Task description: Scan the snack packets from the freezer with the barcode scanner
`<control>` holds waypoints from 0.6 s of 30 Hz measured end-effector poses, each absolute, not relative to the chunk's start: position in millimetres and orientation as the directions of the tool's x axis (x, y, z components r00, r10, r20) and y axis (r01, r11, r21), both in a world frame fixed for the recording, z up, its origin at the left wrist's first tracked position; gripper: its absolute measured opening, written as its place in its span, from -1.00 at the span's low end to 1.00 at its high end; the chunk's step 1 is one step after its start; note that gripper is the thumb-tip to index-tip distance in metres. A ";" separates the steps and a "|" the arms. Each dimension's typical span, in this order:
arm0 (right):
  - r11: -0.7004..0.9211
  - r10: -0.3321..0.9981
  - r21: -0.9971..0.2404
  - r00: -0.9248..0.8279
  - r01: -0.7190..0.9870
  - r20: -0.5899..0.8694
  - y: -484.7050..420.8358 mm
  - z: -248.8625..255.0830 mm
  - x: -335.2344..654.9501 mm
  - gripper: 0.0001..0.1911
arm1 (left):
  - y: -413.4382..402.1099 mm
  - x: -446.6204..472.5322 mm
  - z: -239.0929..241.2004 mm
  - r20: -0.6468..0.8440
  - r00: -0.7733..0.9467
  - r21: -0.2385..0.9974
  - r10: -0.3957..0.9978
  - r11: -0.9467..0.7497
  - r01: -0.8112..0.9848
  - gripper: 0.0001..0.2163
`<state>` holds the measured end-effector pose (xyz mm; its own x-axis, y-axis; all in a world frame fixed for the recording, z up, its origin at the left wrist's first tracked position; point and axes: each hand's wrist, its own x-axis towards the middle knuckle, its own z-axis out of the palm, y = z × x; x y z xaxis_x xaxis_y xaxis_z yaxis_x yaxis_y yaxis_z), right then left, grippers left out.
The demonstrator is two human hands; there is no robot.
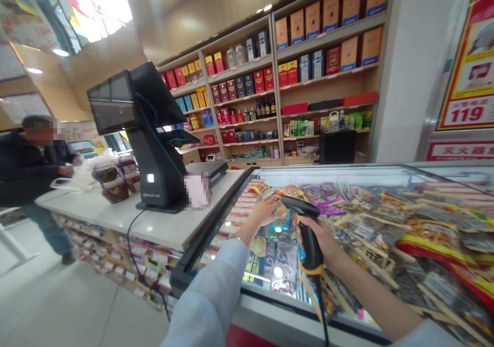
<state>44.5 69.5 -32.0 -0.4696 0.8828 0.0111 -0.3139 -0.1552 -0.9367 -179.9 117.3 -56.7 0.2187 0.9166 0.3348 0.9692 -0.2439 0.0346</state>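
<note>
My right hand is wrapped around the handle of a black and yellow barcode scanner. The scanner's head points left, towards my left hand, and its cable hangs down over the near edge of the freezer. My left hand reaches forward over the freezer with its fingers stretched out, close to the front of the scanner head. Whether its fingertips touch a packet below them, I cannot tell. Colourful snack packets lie beyond and to the right of both hands.
A chest freezer with a dark frame stands before me, with many bagged goods. To its left, a white counter bears a black checkout terminal and stacked tubs. A person stands beyond it. Shelves hold boxed goods behind.
</note>
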 end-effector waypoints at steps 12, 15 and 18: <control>-0.152 0.881 -0.930 -0.473 -0.333 0.025 72.7 -35.9 43.3 -0.74 | 80.6 -197.6 -49.4 0.337 -0.094 0.011 0.937 0.097 0.995 -0.61; -0.157 0.884 -0.926 -0.468 -0.343 0.023 72.4 -35.6 43.2 -0.74 | 77.5 -203.5 -55.1 0.361 -0.108 0.025 0.926 0.107 0.994 -0.69; -0.163 0.884 -0.929 -0.468 -0.334 0.013 70.8 -33.7 43.5 -0.74 | 77.5 -207.3 -59.8 0.322 -0.111 0.041 0.940 0.104 0.994 -0.68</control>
<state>43.5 70.8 -33.7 -0.4677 0.8838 0.0134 -0.3337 -0.1625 -0.9286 -207.3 77.5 -59.8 -0.1113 0.9402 0.3219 0.9938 0.1036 0.0410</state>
